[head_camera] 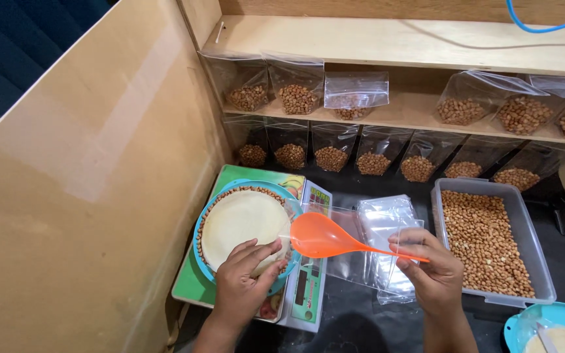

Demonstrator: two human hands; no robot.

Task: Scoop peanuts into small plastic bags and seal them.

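My left hand (pixel 244 281) rests on the near rim of a blue bowl (pixel 230 193), fingers curled over a cream-coloured round lid or plate (pixel 240 219) that lies on peanuts inside it. The bowl sits on a green kitchen scale (pixel 305 294). My right hand (pixel 429 268) grips the handle of an orange plastic spoon (pixel 322 236), whose empty scoop points left toward the bowl. Beneath that hand lies a stack of clear plastic bags (pixel 380 222).
A grey tub (pixel 537 261) full of peanuts stands at the right. Two wooden shelves (pixel 426 42) at the back hold several peanut-filled clear bags (pixel 297 98). A cardboard wall (pixel 86 196) closes the left side. Another blue bowl (pixel 550 327) shows at the bottom right corner.
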